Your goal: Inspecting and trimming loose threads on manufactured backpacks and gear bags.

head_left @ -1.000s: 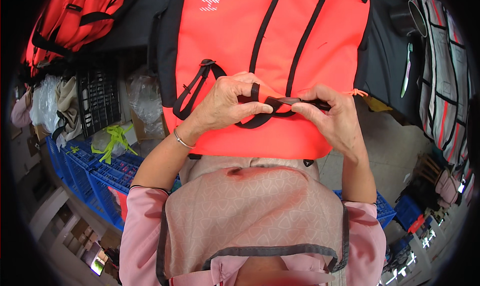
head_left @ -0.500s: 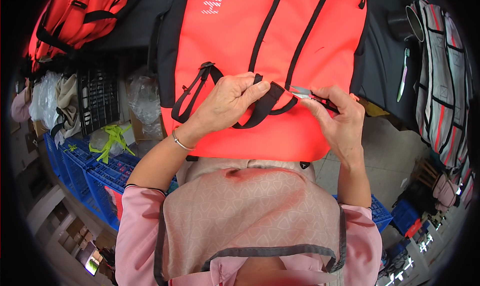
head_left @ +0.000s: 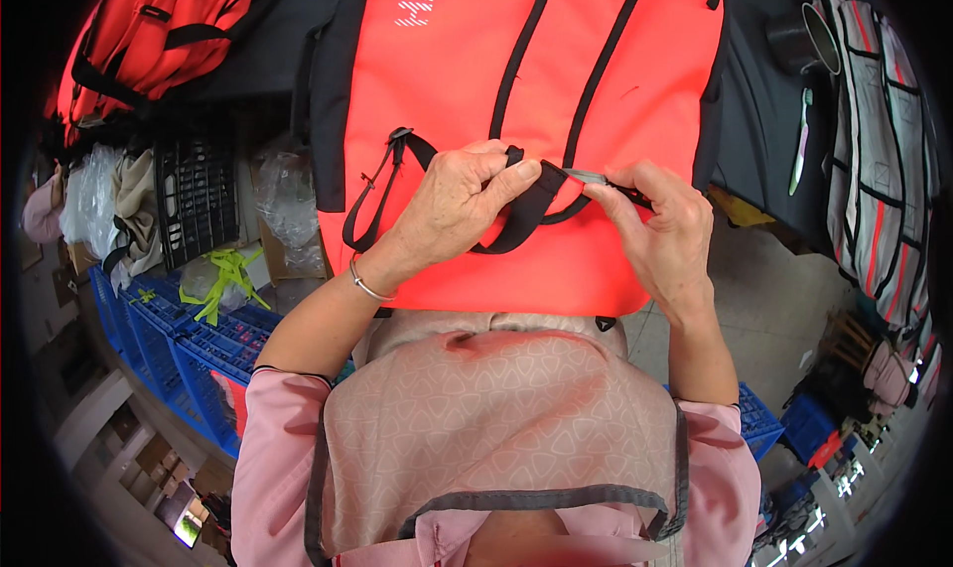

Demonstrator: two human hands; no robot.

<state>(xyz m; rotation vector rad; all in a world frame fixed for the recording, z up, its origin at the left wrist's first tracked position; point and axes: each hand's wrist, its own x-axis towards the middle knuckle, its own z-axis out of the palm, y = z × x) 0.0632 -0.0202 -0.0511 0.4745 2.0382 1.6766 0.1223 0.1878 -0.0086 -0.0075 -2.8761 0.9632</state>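
A bright red-orange bag lies flat in front of the person, its far part over the dark surface and its near edge by the person's patterned apron. Two black lines run down its front, white lettering shows near the far end, and its left side is black.

Both hands are over the near part of the bag, a little apart from each other. The left hand is clamped on a black strap, pinching it close to its end between thumb and fingers; the rest of the strap hangs in a loop below. The right hand is closed around small scissors, whose blades point left at the strap's end; whether they touch it, I cannot tell. A thin bracelet circles the left wrist.

Left of the left hand, a black buckle sits on another strap on the bag. On the right of the surface are a toothbrush, a dark cylinder and a grey striped bag. Over on the left are a red bag, a black crate, clear plastic, a yellow-green ribbon and blue crates.
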